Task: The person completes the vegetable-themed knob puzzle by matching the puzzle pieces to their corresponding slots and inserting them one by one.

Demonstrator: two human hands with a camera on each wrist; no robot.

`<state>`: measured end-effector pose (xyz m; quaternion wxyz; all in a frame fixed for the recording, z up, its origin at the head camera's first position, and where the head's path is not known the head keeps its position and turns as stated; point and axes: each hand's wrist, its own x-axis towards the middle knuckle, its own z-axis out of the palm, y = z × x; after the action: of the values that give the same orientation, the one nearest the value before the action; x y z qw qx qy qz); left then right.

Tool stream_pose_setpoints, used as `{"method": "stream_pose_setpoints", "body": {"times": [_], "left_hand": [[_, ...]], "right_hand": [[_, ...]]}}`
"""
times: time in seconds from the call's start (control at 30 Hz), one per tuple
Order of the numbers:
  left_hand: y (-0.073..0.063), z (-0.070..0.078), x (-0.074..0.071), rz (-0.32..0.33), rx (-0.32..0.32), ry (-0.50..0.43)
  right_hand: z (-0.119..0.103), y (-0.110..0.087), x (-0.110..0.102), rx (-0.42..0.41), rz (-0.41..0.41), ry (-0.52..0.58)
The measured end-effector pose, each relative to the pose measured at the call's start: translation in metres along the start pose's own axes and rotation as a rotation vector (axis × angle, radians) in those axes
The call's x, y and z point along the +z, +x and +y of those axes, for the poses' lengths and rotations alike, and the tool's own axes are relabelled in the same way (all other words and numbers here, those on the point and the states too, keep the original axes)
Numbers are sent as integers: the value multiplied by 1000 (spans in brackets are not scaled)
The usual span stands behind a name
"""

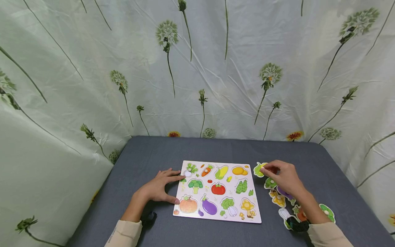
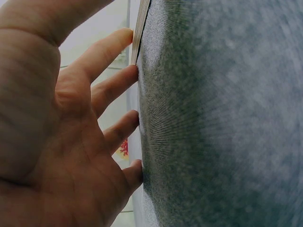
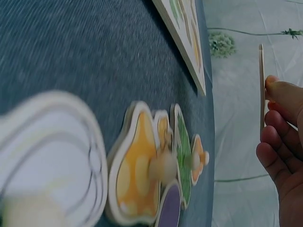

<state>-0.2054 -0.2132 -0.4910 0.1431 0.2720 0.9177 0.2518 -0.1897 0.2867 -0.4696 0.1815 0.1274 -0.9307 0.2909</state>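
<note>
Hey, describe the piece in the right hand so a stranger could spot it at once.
On the dark table, find the white picture board, then look just past its far right corner to the right hand. It pinches a green-and-yellow piece that looks like corn. Unlike the loose pieces lying nearby, it is held up off the table.

A thin yellow-and-green shaped wooden puzzle piece [image 1: 257,170], probably corn, though fingers cover part of it, is held raised, roughly level, just beyond the right edge of a flat white rectangular wooden puzzle board [image 1: 206,192]. The board lies face up, slightly turned, printed with colourful vegetables including tomato, eggplant and broccoli.
</note>
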Motion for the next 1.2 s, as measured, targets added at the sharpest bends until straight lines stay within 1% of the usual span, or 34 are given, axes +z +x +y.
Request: {"method": "stream_pose_setpoints", "body": {"times": [0.23,0.47,0.77,1.0,1.2], "left_hand": [[0,0,1,1,-2,-9],[-1,1,1,2,-3,-8],[1,0,1,-3,-2,-6],[1,-2,0,-1,-5,9],[0,0,1,-5,4,-4]], "right_hand": [[-12,7,9,24,-42,30],[-23,14,21,-19,-43,58],[-31,20,31,-41,-46,73],[-39,25,39,-20,-50,76],[-48,28,45,9,-63,114]]}}
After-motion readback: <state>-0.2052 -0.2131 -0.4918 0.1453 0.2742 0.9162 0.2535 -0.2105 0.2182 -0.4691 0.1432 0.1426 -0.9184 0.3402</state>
